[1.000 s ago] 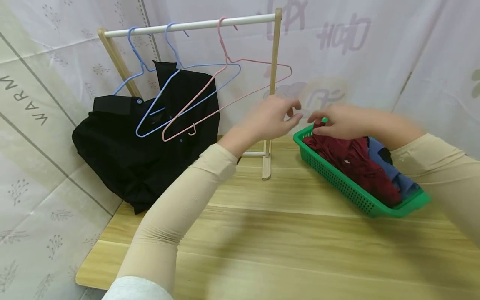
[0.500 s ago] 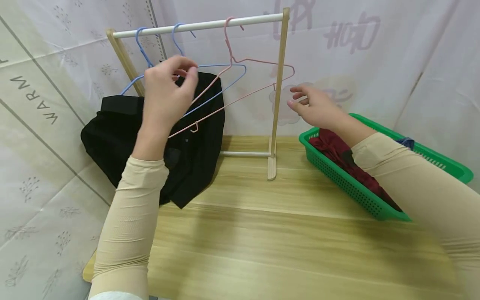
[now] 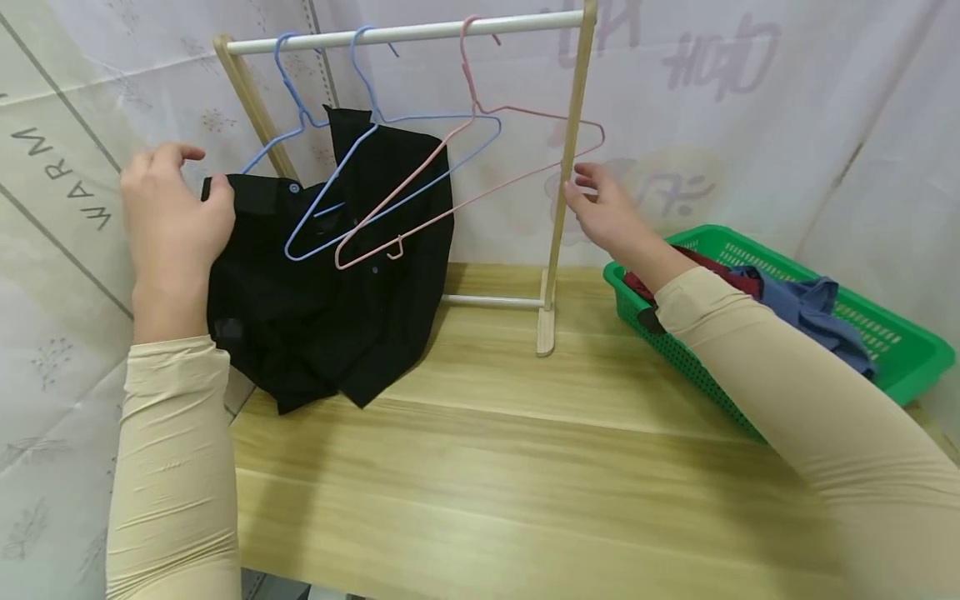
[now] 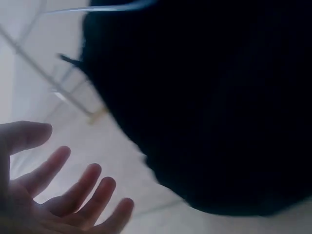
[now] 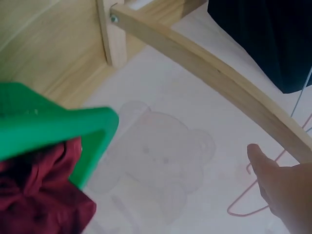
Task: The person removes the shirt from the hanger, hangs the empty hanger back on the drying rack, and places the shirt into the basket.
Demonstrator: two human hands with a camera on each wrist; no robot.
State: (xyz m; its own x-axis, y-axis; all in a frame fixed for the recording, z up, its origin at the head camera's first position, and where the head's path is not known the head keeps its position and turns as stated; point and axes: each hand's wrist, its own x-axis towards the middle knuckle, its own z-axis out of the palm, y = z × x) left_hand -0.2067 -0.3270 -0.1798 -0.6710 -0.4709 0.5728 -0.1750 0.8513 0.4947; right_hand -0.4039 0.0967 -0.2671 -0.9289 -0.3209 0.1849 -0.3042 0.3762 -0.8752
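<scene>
A black button-up shirt hangs from the blue hanger at the rack's left end. My left hand is raised at the shirt's left side, thumb and fingers spread apart. The left wrist view shows those fingers loosely bent beside the dark cloth, with nothing between them. At the right post of the clothes rack is my right hand, its thumb tip right by the wood and its fingers relaxed. Another blue hanger and a pink hanger hang between the hands, bare, overlapping the shirt in the head view.
A green plastic basket stands at the right, holding a dark red garment and a blue garment. My right forearm passes over its near side. The rack stands on a wooden table with printed curtains behind.
My left hand has swept left from near the basket to the shirt's outer side. My right hand has left the red garment and moved to the rack's right post.
</scene>
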